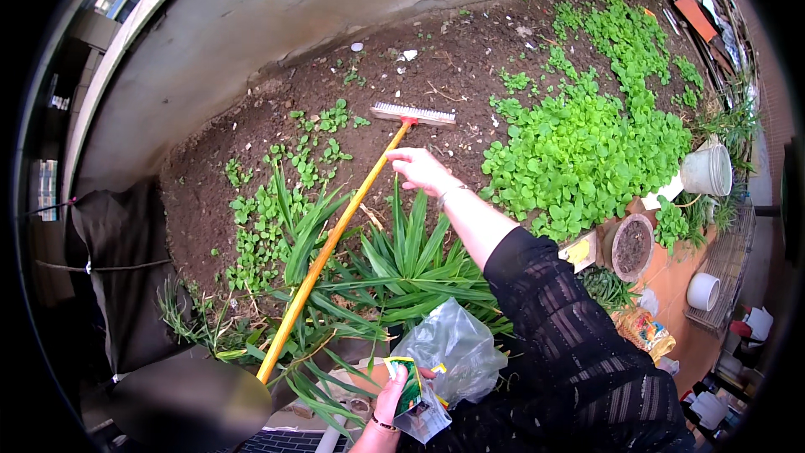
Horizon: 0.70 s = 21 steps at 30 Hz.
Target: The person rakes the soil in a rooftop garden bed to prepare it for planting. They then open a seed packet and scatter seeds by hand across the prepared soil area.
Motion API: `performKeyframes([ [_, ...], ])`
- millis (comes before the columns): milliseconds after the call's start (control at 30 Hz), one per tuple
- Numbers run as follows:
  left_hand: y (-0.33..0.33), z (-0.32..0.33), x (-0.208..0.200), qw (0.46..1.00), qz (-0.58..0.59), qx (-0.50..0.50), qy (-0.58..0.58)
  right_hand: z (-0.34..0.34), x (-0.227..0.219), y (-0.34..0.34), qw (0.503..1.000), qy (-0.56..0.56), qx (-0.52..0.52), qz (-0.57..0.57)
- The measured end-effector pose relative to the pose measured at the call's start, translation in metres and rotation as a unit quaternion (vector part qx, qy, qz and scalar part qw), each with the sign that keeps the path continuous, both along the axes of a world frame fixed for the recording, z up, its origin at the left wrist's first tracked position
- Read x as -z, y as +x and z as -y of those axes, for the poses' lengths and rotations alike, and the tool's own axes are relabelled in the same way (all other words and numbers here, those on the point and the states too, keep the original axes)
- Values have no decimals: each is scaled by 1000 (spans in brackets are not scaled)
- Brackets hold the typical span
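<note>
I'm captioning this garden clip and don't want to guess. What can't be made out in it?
All in the head view:
- Right hand: its back hides the palm, so whether it holds anything is unclear.
- Printed packet: its front and the left hand hide any contents.
- Yellow pole: a blurred oval covers its lower end.
- Pale bits on the soil: too small to identify.

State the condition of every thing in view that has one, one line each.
Left hand, closed on the packet.
Packet, held; whether opened, unclear.
Right hand, outstretched above the soil; contents unclear.
Clear plastic bag, crumpled.
Rake, slanting, head over the soil.
Round flower pot, filled with earth.
Leafy greens, growing densely.
Soil, bare in places.
</note>
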<state>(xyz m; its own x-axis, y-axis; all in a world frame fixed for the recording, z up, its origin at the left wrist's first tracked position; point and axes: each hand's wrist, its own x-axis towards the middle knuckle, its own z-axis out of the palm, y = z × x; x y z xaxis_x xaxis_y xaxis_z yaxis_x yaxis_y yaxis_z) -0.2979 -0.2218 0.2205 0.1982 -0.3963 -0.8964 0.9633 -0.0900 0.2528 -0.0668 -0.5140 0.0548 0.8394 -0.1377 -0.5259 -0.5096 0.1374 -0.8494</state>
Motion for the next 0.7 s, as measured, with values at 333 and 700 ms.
performKeyframes([
  [333, 14, -5, 15, 977, 3, -191, -92, -19, -146, -118, 998, 9, 4, 66],
  [700, 21, 65, 4, 981, 74, -159, -84, -43, -283, -219, 778, -394, -430, 234],
])
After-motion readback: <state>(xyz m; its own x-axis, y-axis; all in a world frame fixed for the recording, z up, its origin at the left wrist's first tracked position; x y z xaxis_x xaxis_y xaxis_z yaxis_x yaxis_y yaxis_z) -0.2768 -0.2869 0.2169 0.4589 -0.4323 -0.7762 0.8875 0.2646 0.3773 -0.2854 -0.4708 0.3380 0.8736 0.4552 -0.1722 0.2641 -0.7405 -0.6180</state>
